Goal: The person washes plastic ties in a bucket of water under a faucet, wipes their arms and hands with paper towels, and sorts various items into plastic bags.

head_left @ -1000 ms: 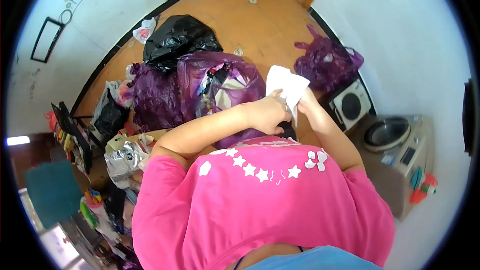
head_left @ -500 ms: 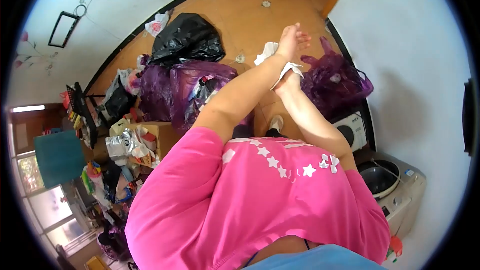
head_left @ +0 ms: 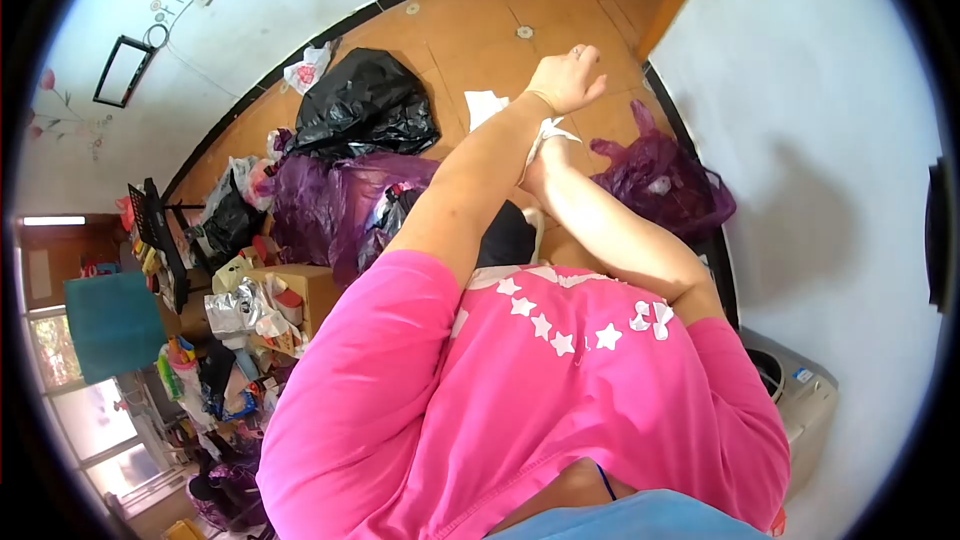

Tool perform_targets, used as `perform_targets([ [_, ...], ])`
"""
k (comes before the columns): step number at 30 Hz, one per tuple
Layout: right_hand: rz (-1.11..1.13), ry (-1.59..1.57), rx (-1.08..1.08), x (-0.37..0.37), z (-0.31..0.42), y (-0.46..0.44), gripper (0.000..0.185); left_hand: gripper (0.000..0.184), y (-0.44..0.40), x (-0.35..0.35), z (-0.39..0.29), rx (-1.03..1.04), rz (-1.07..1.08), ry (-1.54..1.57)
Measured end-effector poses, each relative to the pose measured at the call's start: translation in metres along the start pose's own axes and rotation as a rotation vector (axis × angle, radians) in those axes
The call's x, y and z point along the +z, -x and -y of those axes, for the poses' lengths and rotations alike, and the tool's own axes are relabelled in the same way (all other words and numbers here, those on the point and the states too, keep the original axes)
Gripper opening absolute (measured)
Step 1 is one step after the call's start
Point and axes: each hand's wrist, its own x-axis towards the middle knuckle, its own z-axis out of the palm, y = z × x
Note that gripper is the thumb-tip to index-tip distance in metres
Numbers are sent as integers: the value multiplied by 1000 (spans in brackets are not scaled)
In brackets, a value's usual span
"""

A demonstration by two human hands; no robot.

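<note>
My left arm crosses from the left, and my left hand [head_left: 566,79] is out over the floor with its back up. A ring is on one finger; the fingers are loosely bent, the thumb stands apart, and nothing is in the hand. Beneath the left forearm, near the wrist, my right hand [head_left: 540,162] is mostly hidden. A white tissue [head_left: 487,107] in it presses against the underside of the forearm and sticks out on both sides. A dark-clothed leg [head_left: 508,236] shows below the arms.
A black plastic bag [head_left: 365,105] and a purple bag [head_left: 310,205] lie on the tiled floor at left. Another purple bag [head_left: 665,180] is by the right wall. A cardboard box [head_left: 318,290] with clutter stands at left, a washing machine [head_left: 800,390] at lower right.
My left forearm has rolled so that the back of the hand faces up. My right hand and the tissue have shifted slightly left along with it. A dark-clothed leg has come into view.
</note>
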Motion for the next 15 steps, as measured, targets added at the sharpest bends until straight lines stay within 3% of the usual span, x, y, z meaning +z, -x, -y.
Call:
perform_targets([
  [5,31,150,91,50,10,-34,37,29,-52,-18,54,149,236,-305],
  [11,158,415,160,104,20,-115,31,28,-115,-29,180,166,318,-363],
  [13,98,790,101,134,29,-122,32,27,-127,-39,234,102,332,-394],
  [15,277,973,-68,152,48,-143,34,27,-123,-41,295,33,371,-433],
])
